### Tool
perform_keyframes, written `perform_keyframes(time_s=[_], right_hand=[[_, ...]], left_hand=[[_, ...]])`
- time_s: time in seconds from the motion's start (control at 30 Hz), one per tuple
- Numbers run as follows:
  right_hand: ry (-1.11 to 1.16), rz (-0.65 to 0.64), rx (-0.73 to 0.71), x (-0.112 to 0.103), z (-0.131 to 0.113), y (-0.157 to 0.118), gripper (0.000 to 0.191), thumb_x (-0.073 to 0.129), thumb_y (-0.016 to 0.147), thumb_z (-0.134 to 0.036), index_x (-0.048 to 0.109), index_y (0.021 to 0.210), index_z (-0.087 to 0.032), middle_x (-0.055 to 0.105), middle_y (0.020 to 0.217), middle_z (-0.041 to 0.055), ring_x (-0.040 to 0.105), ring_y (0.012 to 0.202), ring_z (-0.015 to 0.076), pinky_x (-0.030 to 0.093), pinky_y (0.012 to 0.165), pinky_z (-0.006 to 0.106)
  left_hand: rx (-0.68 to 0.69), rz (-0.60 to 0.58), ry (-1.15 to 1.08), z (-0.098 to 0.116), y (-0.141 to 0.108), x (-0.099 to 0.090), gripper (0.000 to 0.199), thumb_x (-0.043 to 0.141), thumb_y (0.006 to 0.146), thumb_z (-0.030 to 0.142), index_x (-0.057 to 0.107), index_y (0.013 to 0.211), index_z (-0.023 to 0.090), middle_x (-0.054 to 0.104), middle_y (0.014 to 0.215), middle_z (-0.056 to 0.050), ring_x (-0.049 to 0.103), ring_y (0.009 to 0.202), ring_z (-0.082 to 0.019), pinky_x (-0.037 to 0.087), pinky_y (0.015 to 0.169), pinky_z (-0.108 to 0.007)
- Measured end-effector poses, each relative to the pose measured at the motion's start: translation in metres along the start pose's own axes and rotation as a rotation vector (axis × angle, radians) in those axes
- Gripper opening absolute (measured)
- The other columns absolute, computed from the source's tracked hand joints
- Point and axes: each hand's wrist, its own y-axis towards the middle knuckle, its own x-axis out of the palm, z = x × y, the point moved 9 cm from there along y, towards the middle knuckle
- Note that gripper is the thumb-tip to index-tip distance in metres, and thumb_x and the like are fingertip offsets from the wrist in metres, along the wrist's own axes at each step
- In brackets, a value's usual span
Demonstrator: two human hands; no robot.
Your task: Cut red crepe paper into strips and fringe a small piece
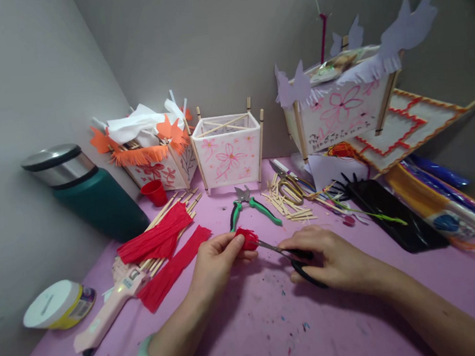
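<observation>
My left hand [220,259] pinches a small piece of red crepe paper [249,238] between thumb and fingers, over the middle of the purple table [262,334]. From the right, my right hand [330,256] grips the black handles of a pair of scissors [270,246], whose blades point left and reach the red paper. How far the blades are parted at the paper is too small to tell. Green-handled pliers [273,213] lie just beyond both hands. Red crepe strips [174,269] lie to the left of my left hand, some on top of thin wooden sticks [191,201].
A teal bottle [95,201], a glue gun [111,316], a tub [58,304] and a red cup [154,193] stand or lie left. Paper lanterns [230,159] line the back. Short sticks [292,209], a black phone [396,215] and plastic packages [456,206] lie right.
</observation>
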Motion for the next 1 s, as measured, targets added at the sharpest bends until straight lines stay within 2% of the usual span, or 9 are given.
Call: perform_keyframes(time_s=[0.23,0.57,1.0], right_hand=[[-0.007,0.003,-0.005,-0.0012,-0.0025,0.0008,0.015,0.068,0.081,-0.024,0.07,0.095,-0.018,0.068,0.077,0.0015,0.055,0.066,0.014,0.038,0.061,0.024],[0.01,0.027,0.0,-0.0032,-0.0019,0.0002,0.02,0.068,0.079,-0.016,0.071,0.098,-0.019,0.07,0.077,0.0006,0.057,0.067,0.0135,0.04,0.064,0.024],[-0.007,0.044,0.001,-0.0022,0.003,0.0,0.02,0.068,0.08,-0.017,0.072,0.099,-0.021,0.072,0.081,0.0009,0.061,0.071,0.0145,0.042,0.067,0.025]], left_hand=[[-0.002,-0.006,0.024,-0.0014,0.0001,-0.0011,0.033,0.08,0.067,0.043,0.075,0.08,0.013,0.077,0.072,-0.007,0.071,0.064,-0.015,0.054,0.063,-0.023],[0.019,-0.018,0.022,-0.002,0.0027,-0.0013,0.032,0.079,0.069,0.043,0.075,0.079,0.014,0.077,0.072,-0.007,0.071,0.064,-0.015,0.055,0.063,-0.023],[0.0,-0.011,0.017,-0.0008,0.0016,-0.0016,0.032,0.08,0.067,0.043,0.075,0.077,0.013,0.076,0.071,-0.007,0.07,0.063,-0.015,0.054,0.063,-0.024]])
